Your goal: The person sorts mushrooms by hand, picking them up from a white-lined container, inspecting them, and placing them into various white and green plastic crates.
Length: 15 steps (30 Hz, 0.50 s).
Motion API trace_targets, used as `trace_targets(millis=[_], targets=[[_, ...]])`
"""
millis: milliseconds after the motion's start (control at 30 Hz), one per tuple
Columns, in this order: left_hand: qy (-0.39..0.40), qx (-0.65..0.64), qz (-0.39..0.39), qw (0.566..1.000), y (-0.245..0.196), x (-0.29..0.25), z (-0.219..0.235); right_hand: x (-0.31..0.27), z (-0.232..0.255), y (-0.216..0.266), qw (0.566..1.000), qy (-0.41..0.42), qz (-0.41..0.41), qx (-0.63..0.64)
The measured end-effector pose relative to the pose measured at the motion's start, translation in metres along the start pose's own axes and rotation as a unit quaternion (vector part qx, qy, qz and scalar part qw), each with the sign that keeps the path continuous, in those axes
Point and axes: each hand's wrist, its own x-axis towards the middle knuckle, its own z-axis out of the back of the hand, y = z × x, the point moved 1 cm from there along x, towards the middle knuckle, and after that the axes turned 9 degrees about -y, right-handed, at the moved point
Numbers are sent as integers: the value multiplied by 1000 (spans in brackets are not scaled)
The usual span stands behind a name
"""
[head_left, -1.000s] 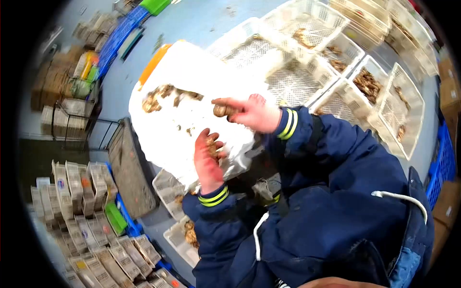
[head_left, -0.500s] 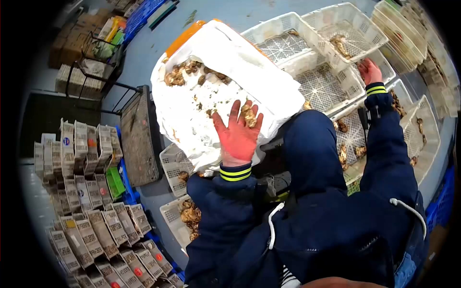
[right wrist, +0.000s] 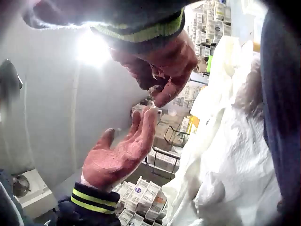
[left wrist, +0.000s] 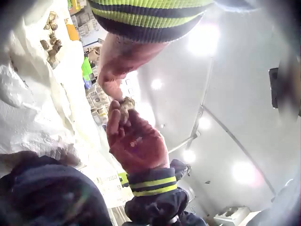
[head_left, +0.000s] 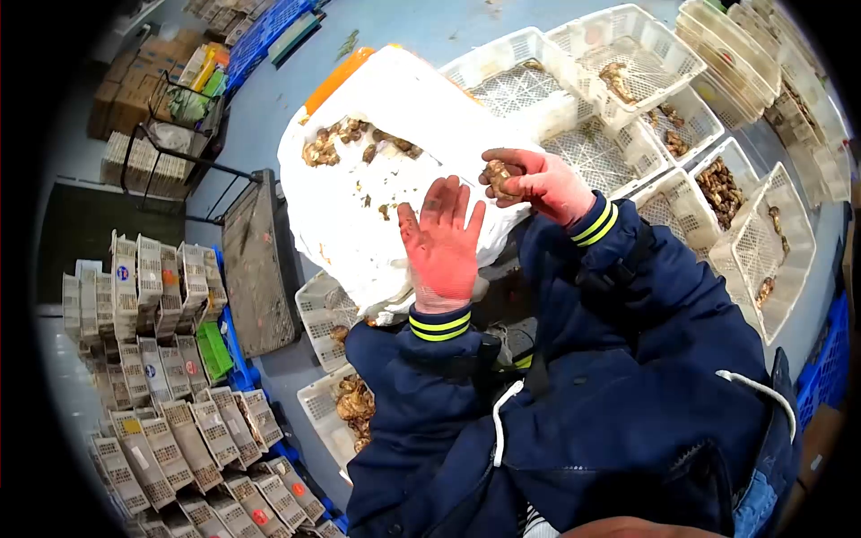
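A smooth blue-grey floor point(head_left: 502, 18) runs beneath everything, and the white-lined bin point(head_left: 421, 99) is the largest thing in the middle, its crinkled, thin-looking liner draped over the rim and an orange edge showing at the far left corner. Left of the bin stand tight rows of pale plastic crates point(head_left: 179, 359) with slotted walls. To its right, open mesh-bottomed baskets point(head_left: 628, 112) sit rim against rim, several with brown, knobbly pieces in them. Between the bin and the crate rows lies a cart point(head_left: 260, 260) with a flat, scuffed bed and a thin black rail.

Over the near right part of the bin, the left hand point(head_left: 444, 242) is held with fingers straight and slightly fanned, gripping nothing. The right hand point(head_left: 549, 186), above the bin's right side, pinches a rough, rounded brown lump point(head_left: 500, 180) between thumb and curled fingers. The lump is near the left fingertips. Similar brown lumps point(head_left: 332, 143) lie clustered toward the bin's far left, and a broad stretch of liner separates them from both hands.
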Motion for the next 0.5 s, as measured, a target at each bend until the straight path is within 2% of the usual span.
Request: trace_targets(millis=[67,133,200,267,300,333,400,433,467,500], targets=[[-1,18,50,999,1,4,4,-8,11,11,1000,-20,-3,9],[-16,28,66,997,3,3,7,-16,33,19,999,-40,2,20],[-26,51,90,994,-1,3,8,-30,58,29,988,-140,26,-67],[-11,27,109,994,-7,8,18,-38,123,28,990,-135,36,-26],[-19,43,101,994,-9,10,23,-50,140,31,977,-213,6,-18],[-25,57,98,993,-8,12,26,-58,176,27,971,-240,4,-6],[-54,70,105,991,-10,12,27,-80,248,27,945,-322,48,20],[-66,78,103,989,-10,13,28,-92,271,34,908,-406,93,35],[-82,85,94,989,-12,12,29,-100,384,22,913,-345,161,146],[-84,78,101,988,-14,13,32,-126,443,31,909,-357,175,125]])
